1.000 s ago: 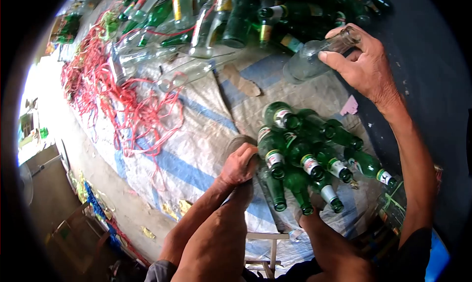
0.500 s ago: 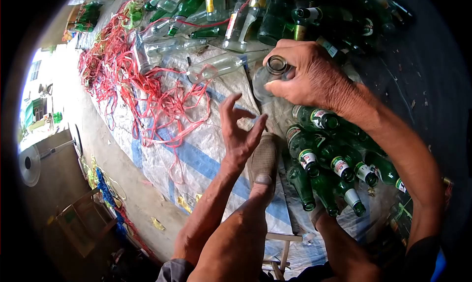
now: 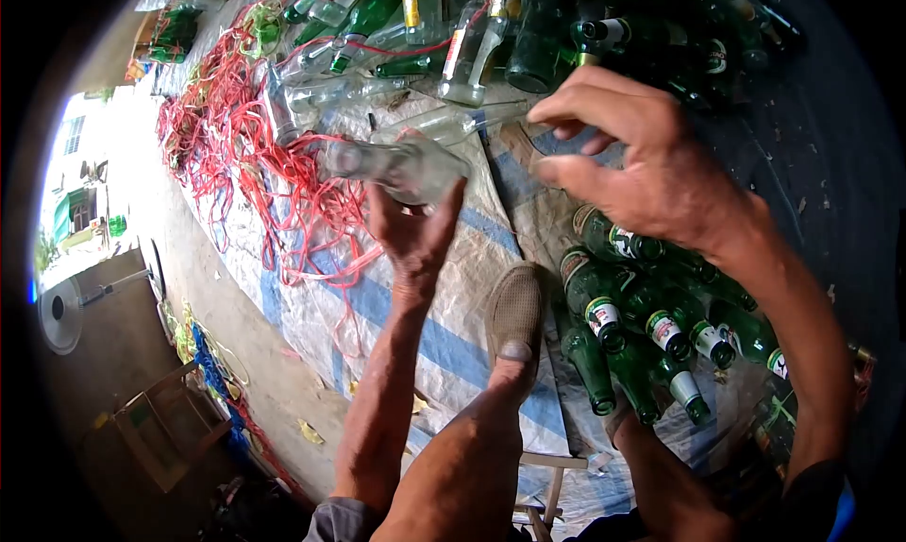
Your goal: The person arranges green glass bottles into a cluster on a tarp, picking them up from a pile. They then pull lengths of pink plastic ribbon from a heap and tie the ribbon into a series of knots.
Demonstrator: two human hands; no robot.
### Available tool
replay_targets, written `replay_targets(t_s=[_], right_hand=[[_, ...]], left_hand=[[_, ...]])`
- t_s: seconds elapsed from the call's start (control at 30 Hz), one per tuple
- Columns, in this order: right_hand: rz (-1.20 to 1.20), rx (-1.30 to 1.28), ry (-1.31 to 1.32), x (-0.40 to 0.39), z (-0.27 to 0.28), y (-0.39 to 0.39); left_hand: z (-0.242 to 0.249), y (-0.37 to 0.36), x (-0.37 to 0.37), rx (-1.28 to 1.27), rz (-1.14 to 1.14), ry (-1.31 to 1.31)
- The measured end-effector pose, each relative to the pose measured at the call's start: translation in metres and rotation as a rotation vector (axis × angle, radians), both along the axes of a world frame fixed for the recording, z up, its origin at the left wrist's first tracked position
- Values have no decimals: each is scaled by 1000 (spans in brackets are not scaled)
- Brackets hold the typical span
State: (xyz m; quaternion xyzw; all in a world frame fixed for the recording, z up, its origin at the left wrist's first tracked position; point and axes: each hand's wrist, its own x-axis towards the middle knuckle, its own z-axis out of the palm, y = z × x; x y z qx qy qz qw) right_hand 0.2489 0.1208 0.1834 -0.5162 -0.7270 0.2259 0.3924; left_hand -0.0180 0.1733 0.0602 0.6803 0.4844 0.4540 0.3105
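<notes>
Head camera view, looking down: a clear glass bottle (image 3: 406,162) was held in the left hand (image 3: 415,245), above the striped sheet (image 3: 444,320) and next to a tangle of red twine (image 3: 255,155). It was tilted nearly flat, its neck pointed to the left, and its outline was softened by blur. The thumb and fingers were spread around its body from beneath, so the weight was probably carried by the palm side; how tightly it was gripped could not be told. The right hand (image 3: 628,155) was raised, with its fingers curled and a wide gap left between them and the thumb; nothing was seen within its grasp.

Below the right forearm, green bottles (image 3: 651,315) were piled on their sides, their necks all turned roughly toward the person, an arrangement likely chosen so that they would nest together and not roll. Beyond the hands, a second clear bottle (image 3: 439,125) was laid on the sheet, and a heap of mixed bottles (image 3: 528,46) was crowded along the far edge. One shoe (image 3: 516,306) was planted beside the green pile, and part of a wooden stool (image 3: 555,463) was visible between the legs.
</notes>
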Motion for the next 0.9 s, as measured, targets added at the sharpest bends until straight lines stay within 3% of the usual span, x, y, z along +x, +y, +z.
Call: replay_targets(t_s=[0.07, 0.1, 0.3, 0.57, 0.9], right_hand=[[-24, -91, 26, 14, 18, -16], [-44, -81, 35, 19, 26, -25], [-136, -149, 64, 38, 49, -77], [-303, -196, 98, 45, 55, -118], [-297, -254, 175, 40, 43, -130]], left_hand=[[16, 24, -9, 9, 86, 92], [22, 37, -9, 3, 61, -50], [37, 101, -1, -72, 133, -90], [-2, 141, 10, -118, 106, 32], [-20, 152, 14, -92, 40, 243]])
